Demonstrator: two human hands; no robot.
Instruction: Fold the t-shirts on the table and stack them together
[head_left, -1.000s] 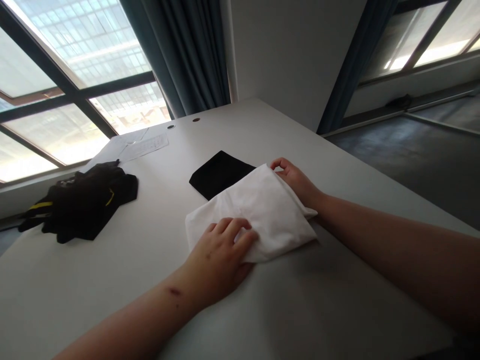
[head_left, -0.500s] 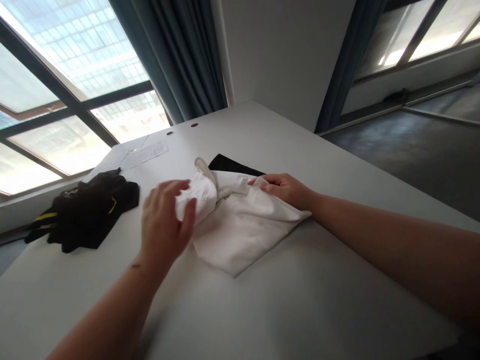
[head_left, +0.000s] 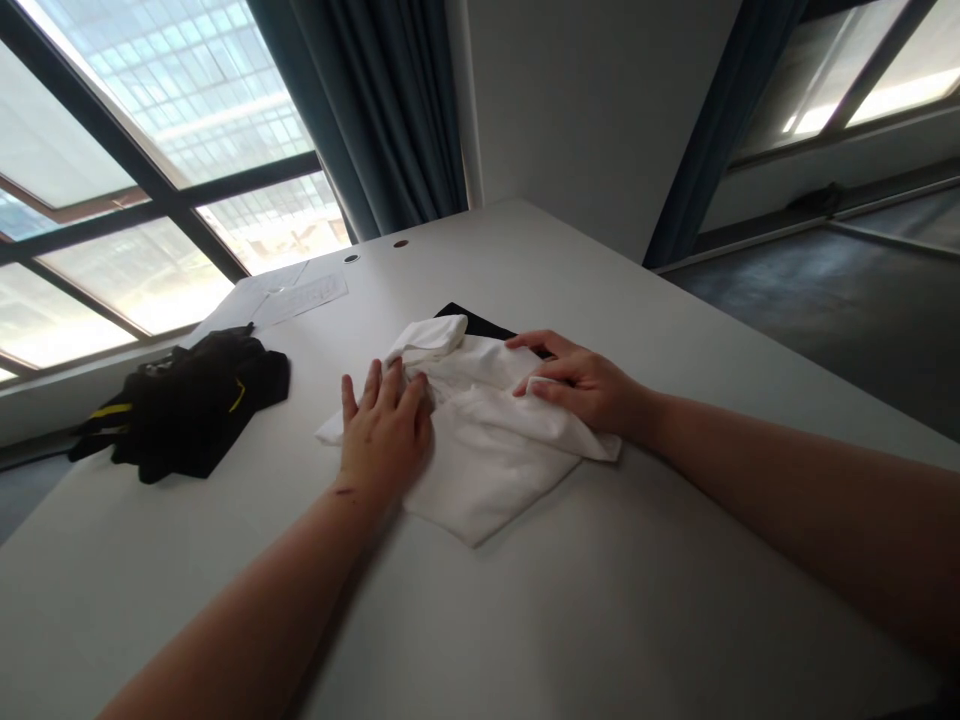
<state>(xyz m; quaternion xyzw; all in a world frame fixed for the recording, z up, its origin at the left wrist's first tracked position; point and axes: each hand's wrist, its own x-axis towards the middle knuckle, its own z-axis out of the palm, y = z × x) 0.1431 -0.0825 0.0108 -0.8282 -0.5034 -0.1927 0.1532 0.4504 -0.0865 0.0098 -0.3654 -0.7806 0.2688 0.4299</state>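
Observation:
A crumpled white garment [head_left: 495,475] lies on the table in front of me, with loose folds across its middle and a corner towards me. On its left part my left hand [head_left: 386,425] rests palm down, fingers spread and open. At the right side my right hand [head_left: 592,385] is closed on a fold of the garment between thumb and fingers, its index finger stretched out over the cloth. Behind the garment a dark, flat piece [head_left: 480,322] sticks out, mostly covered. What kind of garment it is I cannot tell.
A pile of black cloth with yellow marks [head_left: 202,405] lies on the left of the white table [head_left: 570,270]. Sheets of paper [head_left: 307,297] and two round holes are near its far edge. Windows, a blue curtain [head_left: 382,130] and a wall stand behind.
My left hand has come down from above the garment and now lies on it. The upper left part of the cloth has been folded over; my right hand's fingers have spread somewhat.

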